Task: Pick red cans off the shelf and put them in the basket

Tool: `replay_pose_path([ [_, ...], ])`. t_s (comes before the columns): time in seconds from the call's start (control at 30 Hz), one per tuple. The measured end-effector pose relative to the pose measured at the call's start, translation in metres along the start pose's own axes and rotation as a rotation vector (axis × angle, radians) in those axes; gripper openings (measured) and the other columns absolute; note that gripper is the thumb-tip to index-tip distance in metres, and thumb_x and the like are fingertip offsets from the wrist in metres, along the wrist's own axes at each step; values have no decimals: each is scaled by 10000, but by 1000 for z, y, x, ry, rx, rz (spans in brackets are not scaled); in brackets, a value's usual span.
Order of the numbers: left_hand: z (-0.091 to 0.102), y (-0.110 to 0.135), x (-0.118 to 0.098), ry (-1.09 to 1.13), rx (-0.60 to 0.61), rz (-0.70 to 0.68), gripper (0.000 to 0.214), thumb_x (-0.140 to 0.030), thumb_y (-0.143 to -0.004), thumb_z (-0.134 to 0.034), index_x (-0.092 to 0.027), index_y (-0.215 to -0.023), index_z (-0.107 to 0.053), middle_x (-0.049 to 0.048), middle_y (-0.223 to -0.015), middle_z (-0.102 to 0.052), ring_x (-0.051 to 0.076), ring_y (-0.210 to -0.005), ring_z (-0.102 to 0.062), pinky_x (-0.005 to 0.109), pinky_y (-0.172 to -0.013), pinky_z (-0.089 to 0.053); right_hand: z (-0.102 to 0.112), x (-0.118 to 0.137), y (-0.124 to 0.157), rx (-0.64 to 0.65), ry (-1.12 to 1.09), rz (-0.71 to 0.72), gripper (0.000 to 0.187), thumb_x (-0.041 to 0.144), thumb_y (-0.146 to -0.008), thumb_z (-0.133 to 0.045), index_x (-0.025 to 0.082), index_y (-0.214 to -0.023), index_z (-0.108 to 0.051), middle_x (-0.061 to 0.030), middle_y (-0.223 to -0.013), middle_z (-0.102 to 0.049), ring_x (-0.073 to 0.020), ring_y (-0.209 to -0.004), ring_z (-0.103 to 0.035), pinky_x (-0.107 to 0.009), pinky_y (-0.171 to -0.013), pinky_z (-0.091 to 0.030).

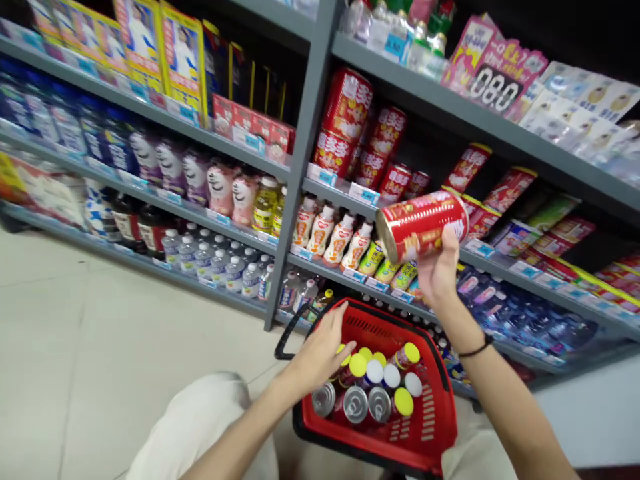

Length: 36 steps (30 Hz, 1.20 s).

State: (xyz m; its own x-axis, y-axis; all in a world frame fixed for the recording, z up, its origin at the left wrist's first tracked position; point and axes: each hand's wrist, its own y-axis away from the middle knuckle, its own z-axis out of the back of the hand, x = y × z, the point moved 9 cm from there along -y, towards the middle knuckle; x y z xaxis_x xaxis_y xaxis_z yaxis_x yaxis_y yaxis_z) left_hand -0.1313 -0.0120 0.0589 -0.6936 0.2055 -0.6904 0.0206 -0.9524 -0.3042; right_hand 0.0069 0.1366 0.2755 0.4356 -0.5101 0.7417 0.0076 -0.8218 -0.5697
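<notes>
A large red can [417, 227] with a gold-coloured end lies tilted in my right hand [441, 270], raised in front of the shelf above the basket. Its fingers wrap round the can's right part, mostly hidden behind it. My left hand [323, 347] rests over the left side of the red shopping basket [440, 427], fingers stretched out and holding nothing. Inside the basket stand several cans with silver tops [355, 404] and several containers with yellow lids [403, 401] or white lids [375, 371].
Red cans [345, 110] are stacked on the shelf behind the held can. Below them stand small white-and-orange bottles [340, 239]. A grey upright post [300, 147] divides the shelving. The black basket handle [286, 337] hangs out left, over the tiled floor [100, 347].
</notes>
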Motion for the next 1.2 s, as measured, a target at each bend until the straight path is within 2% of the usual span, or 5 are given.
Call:
replay_pose_path([
  [0.17,28,4,-52,223,-303,-292,1272,-505,-809,-883,-280,-1715,-19,205,-1739,-251,370,-1594,-330,571,-1288,-355,80,-78,137,-71,-125,-662,552,673,-681,-832,247,-1023,-755,-52,-1041,-804,-321,-1184,-704,-490,-1038,-585],
  [0.33,-4,-2,-79,209,-129,-424,1317,-416,-738,-955,-283,-1723,-91,199,-1742,-268,380,-1617,-276,579,-1311,-320,115,-135,209,-38,-193,-1041,508,694,-766,-769,274,-1052,-771,-37,-1066,-813,-308,-1224,-699,-491,-1034,-592],
  [0.53,-58,-17,-58,291,172,-182,1188,-260,-729,-905,-207,-1694,-214,202,-1688,-370,357,-1569,-380,521,-1303,-352,146,-162,242,-52,-245,-1165,513,740,-778,-727,346,-1104,-766,-9,-1019,-810,-344,-1125,-736,-562,-928,-639],
  [0.77,-90,-10,-53,379,313,-92,1087,-425,-691,-914,-187,-1614,-391,189,-1629,-484,369,-1495,-488,536,-1286,-348,182,-164,293,24,-202,-1279,544,747,-726,-746,436,-1171,-740,19,-931,-791,-338,-1063,-749,-578,-1147,-535],
  [1.2,-89,-20,-41,512,142,-19,1193,-437,-598,-967,-236,-1612,-370,156,-1566,-551,384,-1424,-557,530,-1243,-408,203,-169,304,-276,-228,-1350,303,599,-807,-742,311,-901,-738,17,-1036,-800,-251,-1075,-722,-416,-993,-613],
])
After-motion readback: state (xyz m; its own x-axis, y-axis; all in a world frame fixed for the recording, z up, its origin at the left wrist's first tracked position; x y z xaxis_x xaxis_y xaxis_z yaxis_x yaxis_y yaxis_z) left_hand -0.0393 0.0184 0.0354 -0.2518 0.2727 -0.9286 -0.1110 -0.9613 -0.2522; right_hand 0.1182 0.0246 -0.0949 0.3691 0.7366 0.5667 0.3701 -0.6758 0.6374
